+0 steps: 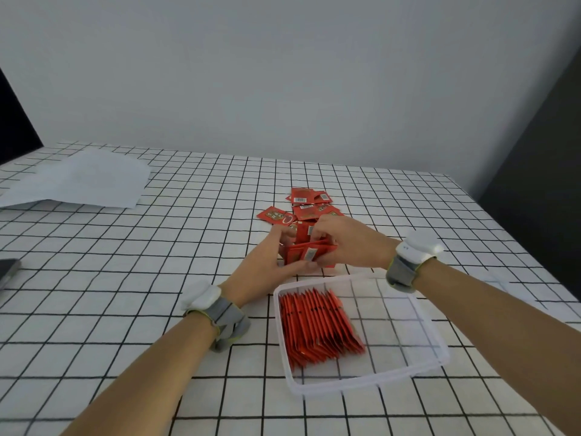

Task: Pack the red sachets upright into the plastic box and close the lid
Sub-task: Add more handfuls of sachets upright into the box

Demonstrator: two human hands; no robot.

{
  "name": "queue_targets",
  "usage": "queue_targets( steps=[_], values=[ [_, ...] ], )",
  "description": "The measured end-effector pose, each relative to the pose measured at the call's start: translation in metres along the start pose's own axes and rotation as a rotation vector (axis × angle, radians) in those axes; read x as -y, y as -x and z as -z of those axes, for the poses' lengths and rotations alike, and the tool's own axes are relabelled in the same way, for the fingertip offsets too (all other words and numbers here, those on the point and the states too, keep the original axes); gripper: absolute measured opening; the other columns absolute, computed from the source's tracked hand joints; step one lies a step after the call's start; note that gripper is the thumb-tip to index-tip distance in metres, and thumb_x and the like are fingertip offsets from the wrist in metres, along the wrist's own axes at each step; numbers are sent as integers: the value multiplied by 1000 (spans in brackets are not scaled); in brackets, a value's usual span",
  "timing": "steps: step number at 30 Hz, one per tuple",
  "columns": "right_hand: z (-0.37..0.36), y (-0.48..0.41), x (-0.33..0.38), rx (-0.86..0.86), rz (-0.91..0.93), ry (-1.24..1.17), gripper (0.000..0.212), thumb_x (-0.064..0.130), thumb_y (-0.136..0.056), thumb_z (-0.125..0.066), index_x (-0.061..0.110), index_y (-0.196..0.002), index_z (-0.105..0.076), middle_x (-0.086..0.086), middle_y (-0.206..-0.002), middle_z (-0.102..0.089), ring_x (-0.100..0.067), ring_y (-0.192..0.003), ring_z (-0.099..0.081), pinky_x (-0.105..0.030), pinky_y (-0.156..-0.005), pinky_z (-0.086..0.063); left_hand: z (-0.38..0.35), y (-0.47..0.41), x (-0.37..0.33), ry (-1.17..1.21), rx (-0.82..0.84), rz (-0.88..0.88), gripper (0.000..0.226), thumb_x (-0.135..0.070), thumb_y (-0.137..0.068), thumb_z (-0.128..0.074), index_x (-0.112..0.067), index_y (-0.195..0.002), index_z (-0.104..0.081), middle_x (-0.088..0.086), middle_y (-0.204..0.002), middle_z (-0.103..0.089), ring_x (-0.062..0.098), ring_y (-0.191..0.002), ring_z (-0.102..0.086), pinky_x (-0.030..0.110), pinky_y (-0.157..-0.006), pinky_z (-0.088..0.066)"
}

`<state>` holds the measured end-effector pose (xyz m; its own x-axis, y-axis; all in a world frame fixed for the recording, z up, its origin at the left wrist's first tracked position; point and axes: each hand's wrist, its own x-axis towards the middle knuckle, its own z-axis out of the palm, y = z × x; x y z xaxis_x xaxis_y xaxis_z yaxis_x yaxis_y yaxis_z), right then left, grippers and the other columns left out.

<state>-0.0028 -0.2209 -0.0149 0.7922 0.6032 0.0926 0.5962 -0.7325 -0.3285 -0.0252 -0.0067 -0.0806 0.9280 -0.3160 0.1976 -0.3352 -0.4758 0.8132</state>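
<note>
A clear plastic box [418, 369] lies open near me on the checked table, with a row of red sachets [317, 328] standing on edge in its left half. Just beyond the box, my left hand [270, 265] and my right hand [349, 240] together grip a small stack of red sachets [306, 251] held on edge above the table. More loose red sachets [303, 204] lie in a heap behind the hands. No lid is plainly visible.
White paper sheets [78, 180] lie at the far left of the table. A dark flat object [8, 272] sits at the left edge. The box's right half holds no sachets. A grey wall stands behind the table.
</note>
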Motion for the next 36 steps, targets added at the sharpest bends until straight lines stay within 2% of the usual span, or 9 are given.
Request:
queue_targets(
  steps=[3,6,11,14,18,26,30,33,36],
  values=[
    [-1,0,-1,27,-27,-113,35,30,-74,-89,19,-97,-65,2,-100,-63,-18,-91,-60,-39,-81,-52,1,-5,-2,41,78,41,59,-48,-88,-75,-31,-134,-41,-8,-123,-54,2,-104,-61,14,-78,-51],
    [-4,4,-6,35,-93,-228,51,25,-71,-93,25,-101,-51,1,-101,-66,-21,-91,-65,-45,-82,-57,-1,-7,-7,-35,129,43,49,-38,-97,-68,-19,-136,-46,4,-131,-48,17,-117,-56,34,-98,-51],
    [8,4,-2,48,-45,-253,73,40,-85,-81,28,-144,-39,22,-126,-56,-1,-108,-61,-23,-88,-53,-2,-10,-8,-2,148,41,38,-33,-104,-57,-20,-137,-42,1,-127,-64,12,-109,-64,36,-95,-54],
    [16,5,0,-35,-4,-107,29,39,-102,-58,24,-125,-69,9,-112,-67,-12,-102,-61,-34,-90,-52,-2,-9,-5,-24,141,43,35,-35,-105,-54,-23,-136,-42,-1,-125,-65,15,-111,-65,46,-98,-53],
    [13,9,-12,-130,-30,-75,24,31,-104,-57,15,-101,-75,0,-94,-71,-16,-84,-59,-34,-79,-51,-2,-8,-6,-15,170,39,33,-36,-105,-55,-27,-135,-44,-5,-125,-64,10,-111,-64,43,-98,-54],
    [1,24,-54,-42,-243,-513,11,25,-102,-62,17,-99,-70,5,-92,-74,-8,-82,-68,-27,-79,-52,-6,-13,-14,-1,192,13,37,-31,-104,-58,-18,-137,-48,4,-129,-62,15,-115,-63,38,-100,-54],
    [-1,33,-63,14,-194,-404,13,25,-95,-72,15,-101,-66,24,-92,-74,5,-84,-70,-13,-75,-51,-11,-17,-14,34,190,34,46,-34,-100,-64,-20,-141,-47,1,-134,-60,14,-121,-61,39,-104,-52],
    [-5,31,-67,42,-177,-320,16,8,-91,-75,12,-105,-66,17,-94,-68,-10,-87,-65,-12,-69,-47,-15,-22,-10,74,184,63,49,-37,-98,-67,-28,-140,-43,-5,-134,-59,9,-120,-61,35,-104,-51],
    [-1,27,-61,127,-199,-400,50,-7,-86,-69,26,-121,-57,10,-107,-64,-10,-89,-64,-17,-75,-52,-16,-26,-9,136,153,57,52,-30,-96,-70,-35,-139,-41,-16,-131,-56,-2,-117,-60,24,-101,-52]
  ],
)
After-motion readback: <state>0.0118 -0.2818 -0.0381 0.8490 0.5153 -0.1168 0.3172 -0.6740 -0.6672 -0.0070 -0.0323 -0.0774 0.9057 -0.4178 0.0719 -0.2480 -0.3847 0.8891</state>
